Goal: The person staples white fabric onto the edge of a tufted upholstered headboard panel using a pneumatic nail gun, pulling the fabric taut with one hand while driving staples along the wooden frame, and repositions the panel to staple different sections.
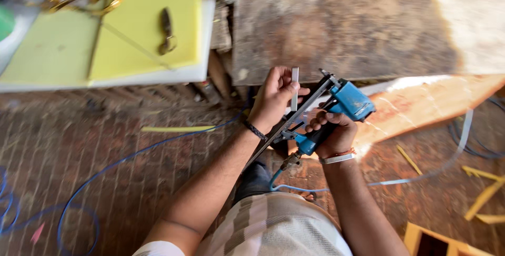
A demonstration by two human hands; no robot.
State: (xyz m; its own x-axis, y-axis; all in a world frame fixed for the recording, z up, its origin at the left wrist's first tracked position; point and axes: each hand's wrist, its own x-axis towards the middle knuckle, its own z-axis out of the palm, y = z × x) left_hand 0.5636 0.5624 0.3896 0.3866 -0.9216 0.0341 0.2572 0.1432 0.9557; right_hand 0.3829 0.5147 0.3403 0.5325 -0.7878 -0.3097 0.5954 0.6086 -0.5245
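Blue staple gun (pixel 344 103) gripped by right hand (pixel 331 130); left hand (pixel 273 95) pinches staple strip (pixel 295 88).

Single view, head-mounted camera, pointing steeply down and slightly forward over the wearer's torso. Striped shirt fills the bottom edge; both forearms run up from there to frame centre. Left hand (pixel 273 98) and right hand (pixel 330 130) sit close to the lens, near mid-frame, around a blue pneumatic stapler (pixel 344 106). Brick floor (pixel 131 182) lies farther below, spanning the lower frame. Top edge catches a bench (pixel 205 67) with yellow foam at upper left and a worn board (pixel 342 24) at upper right. No second view.
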